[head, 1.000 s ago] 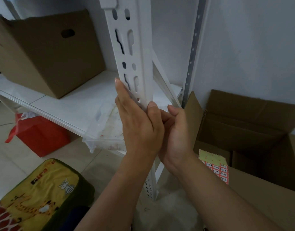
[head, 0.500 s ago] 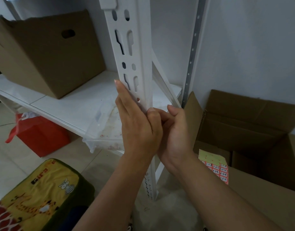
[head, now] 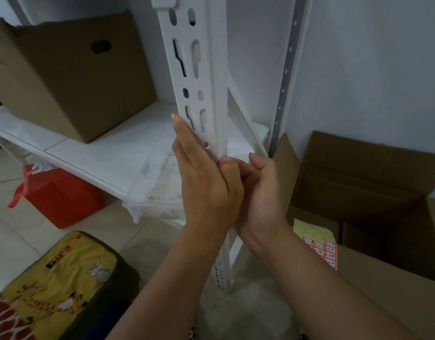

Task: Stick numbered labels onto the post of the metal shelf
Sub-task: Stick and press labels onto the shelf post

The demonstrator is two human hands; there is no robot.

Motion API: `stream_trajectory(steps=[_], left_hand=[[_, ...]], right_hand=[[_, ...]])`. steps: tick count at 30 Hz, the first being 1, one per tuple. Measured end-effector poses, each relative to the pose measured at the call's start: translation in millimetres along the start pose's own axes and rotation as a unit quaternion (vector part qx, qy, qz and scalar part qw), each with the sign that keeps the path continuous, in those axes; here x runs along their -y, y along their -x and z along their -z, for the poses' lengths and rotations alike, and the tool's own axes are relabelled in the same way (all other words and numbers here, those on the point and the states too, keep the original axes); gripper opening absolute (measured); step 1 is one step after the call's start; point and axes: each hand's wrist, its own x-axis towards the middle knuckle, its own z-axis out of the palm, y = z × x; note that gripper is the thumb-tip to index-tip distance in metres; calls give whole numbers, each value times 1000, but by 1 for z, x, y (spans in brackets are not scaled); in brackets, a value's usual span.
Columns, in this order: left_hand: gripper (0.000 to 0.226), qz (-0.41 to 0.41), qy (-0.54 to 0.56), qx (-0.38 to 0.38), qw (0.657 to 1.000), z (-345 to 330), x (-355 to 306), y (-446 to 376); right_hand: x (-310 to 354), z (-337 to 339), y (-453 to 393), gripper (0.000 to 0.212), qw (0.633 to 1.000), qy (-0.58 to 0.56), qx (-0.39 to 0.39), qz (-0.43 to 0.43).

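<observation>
The white metal shelf post [head: 211,77], with slotted holes, rises through the middle of the view. My left hand [head: 204,187] lies flat along its left face with the fingers stretched upward and the thumb pressed on the front corner. A speck of red label [head: 206,145] shows just above those fingers. My right hand [head: 260,192] is curled against the post's right side, touching the left thumb; its fingertips are hidden. A sheet of red numbered labels [head: 319,246] rests on the cardboard box flap at the right.
A white shelf board [head: 93,148] carries a brown box [head: 71,74] and a clear plastic tray [head: 157,182]. A red bag [head: 59,197] sits on the floor under it. An open cardboard box [head: 373,182] stands right, a yellow cushion [head: 52,285] lower left.
My left thumb has slid slightly down the post's corner. Both hands otherwise stay in the same place on the post.
</observation>
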Motion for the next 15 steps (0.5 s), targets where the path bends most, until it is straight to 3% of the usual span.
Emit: stream_trajectory(steps=[15], left_hand=[[74,-9,8,7,1000,1,0,0]], right_hand=[[-2,0,-1,60,1000,-3,0,8]])
